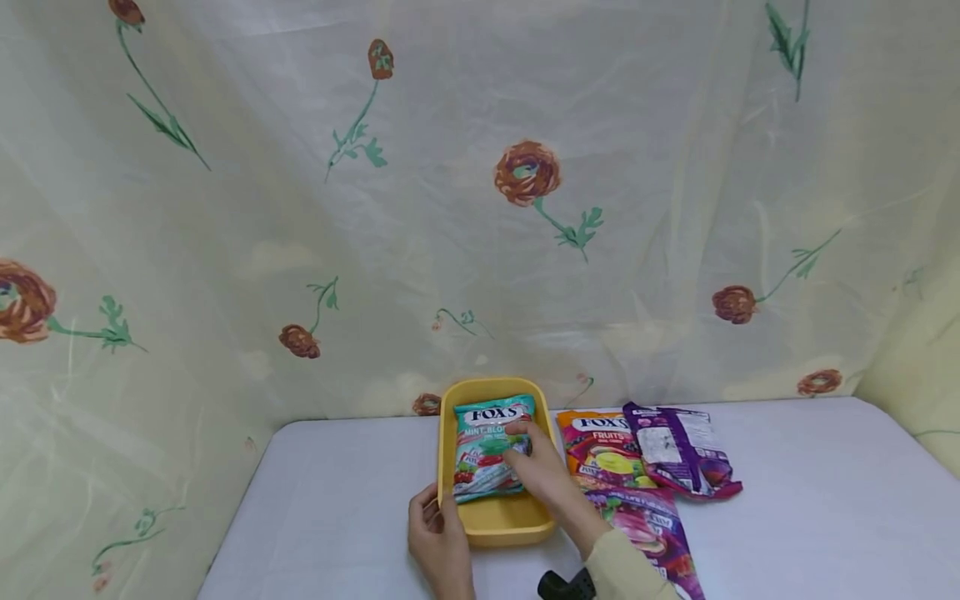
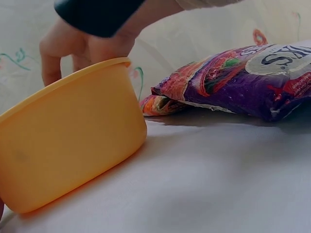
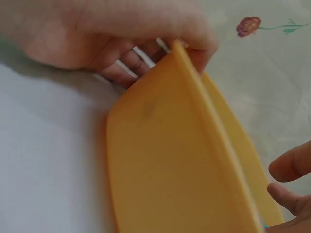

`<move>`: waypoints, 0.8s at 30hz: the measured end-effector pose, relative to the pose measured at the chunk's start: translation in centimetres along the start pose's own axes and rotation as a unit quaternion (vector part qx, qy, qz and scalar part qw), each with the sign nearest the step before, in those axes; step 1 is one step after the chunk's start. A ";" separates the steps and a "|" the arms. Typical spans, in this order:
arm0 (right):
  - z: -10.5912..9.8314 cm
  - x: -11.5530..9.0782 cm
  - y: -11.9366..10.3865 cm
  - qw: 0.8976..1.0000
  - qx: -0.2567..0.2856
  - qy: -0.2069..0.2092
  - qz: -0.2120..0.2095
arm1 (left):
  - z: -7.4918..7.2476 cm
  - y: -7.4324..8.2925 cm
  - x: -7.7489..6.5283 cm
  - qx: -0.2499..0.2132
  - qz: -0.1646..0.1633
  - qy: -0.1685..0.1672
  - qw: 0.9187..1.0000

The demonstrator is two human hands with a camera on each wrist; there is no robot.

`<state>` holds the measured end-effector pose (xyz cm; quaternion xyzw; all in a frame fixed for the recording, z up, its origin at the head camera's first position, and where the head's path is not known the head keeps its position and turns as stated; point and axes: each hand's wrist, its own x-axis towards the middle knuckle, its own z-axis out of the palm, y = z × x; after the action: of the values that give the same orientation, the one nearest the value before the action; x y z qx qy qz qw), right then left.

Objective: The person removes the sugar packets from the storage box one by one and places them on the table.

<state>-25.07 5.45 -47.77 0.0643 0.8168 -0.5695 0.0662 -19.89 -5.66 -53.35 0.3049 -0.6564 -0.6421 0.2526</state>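
A yellow plastic tub (image 1: 506, 533) stands on the white table, with a teal Fox's candy bag (image 1: 487, 483) lying inside. My left hand (image 1: 441, 542) grips the tub's near left corner; in the right wrist view its thumb hooks over the rim and its fingers lie along the outer wall. My right hand (image 1: 543, 467) reaches over the tub's right side onto the teal bag. Its thumb and a finger lie apart on the bag's front; the right wrist view shows a gap between those tips. The remaining fingers are partly hidden.
Right of the tub lie an orange Fox's Fruits bag (image 1: 603, 446), a dark purple bag (image 1: 682, 450) turned back side up, and another purple Fox's bag (image 1: 648, 529) nearer the front, partly behind the right sleeve. A flowered curtain (image 1: 450, 292) hangs behind the table (image 1: 337, 500).
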 end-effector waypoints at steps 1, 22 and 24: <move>0.0 -0.1 -0.1 1.000 0.008 -0.001 0.002 | -0.1 0.0 0.0 -0.002 0.002 0.001 1.000; -0.1 -0.9 -0.6 0.999 0.026 -0.036 -0.001 | -0.4 0.0 0.0 -0.029 -0.001 -0.011 1.000; 0.0 -0.9 -0.5 0.999 0.019 -0.040 -0.006 | -0.5 0.0 0.0 -0.030 0.008 -0.010 0.999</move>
<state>-24.28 5.23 -47.13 0.0381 0.8030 -0.5872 0.0947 -19.54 -6.01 -53.31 0.2857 -0.6418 -0.6625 0.2600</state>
